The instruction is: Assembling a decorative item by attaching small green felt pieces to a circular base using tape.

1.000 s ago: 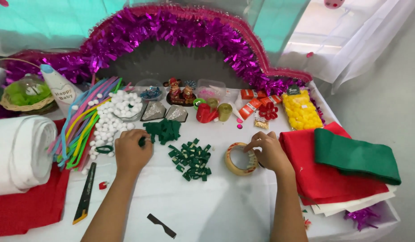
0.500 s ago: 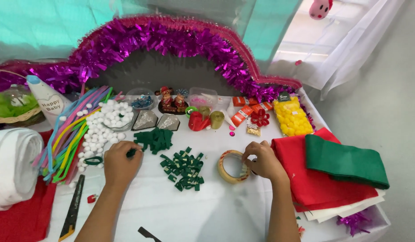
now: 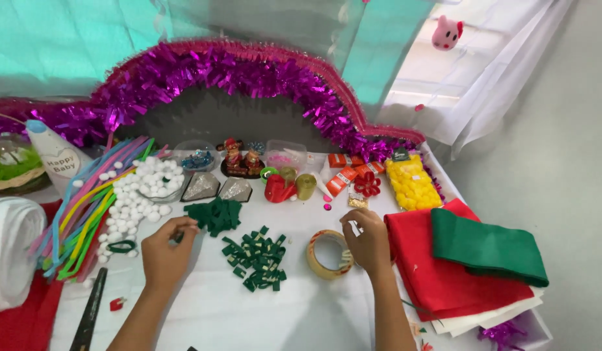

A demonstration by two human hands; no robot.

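My left hand [image 3: 163, 252] rests on the white table and pinches a small dark green felt piece [image 3: 178, 236] between thumb and fingers. It sits between a heap of green felt strips [image 3: 216, 215] and a pile of small folded green pieces [image 3: 255, 254]. My right hand [image 3: 366, 242] hovers just right of a roll of clear tape [image 3: 326, 255], fingertips pinched on a pale bit of tape end [image 3: 355, 227] above the roll's rim.
White pom-poms [image 3: 137, 195] and coloured pipe cleaners [image 3: 80, 214] lie at the left, a cutter [image 3: 89, 317] at the front left. Red felt [image 3: 437, 279] and green felt [image 3: 489, 248] are stacked at the right. A purple tinsel arch [image 3: 236, 71] and small decorations line the back.
My right hand has lifted from the tape roll's rim and moved slightly back, pinching the tape end. The left hand keeps its green piece. The view has tilted upward.
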